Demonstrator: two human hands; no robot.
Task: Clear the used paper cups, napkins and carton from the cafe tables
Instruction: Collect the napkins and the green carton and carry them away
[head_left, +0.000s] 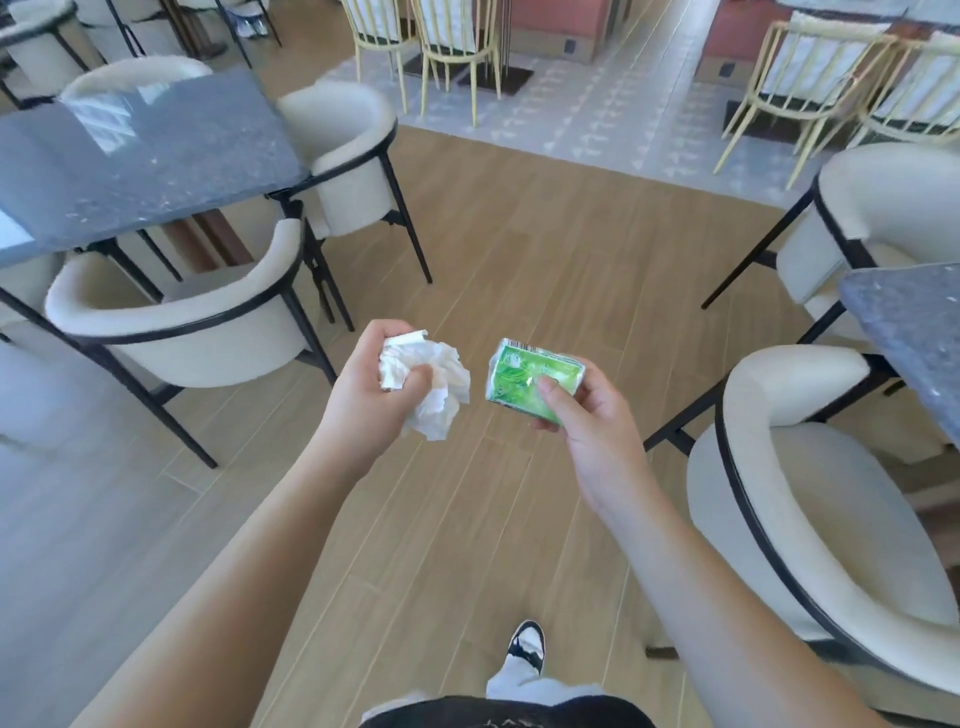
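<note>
My left hand (371, 387) is closed around crumpled white napkins (441, 382), which bulge out to the right of my fingers. My right hand (584, 415) grips a flattened green carton (524, 376) with a barcode at its top edge; my thumb presses on its face. Both hands hover over the wooden floor in the aisle between the tables, about a hand's width apart. No paper cups are in sight.
A dark stone table (135, 156) stands at the left with cream armchairs (197, 317) around it. Another dark table's corner (909, 332) and two cream armchairs (810, 493) are at the right. Yellow wire chairs (452, 47) stand farther ahead. My shoe (527, 642) is on the floor below.
</note>
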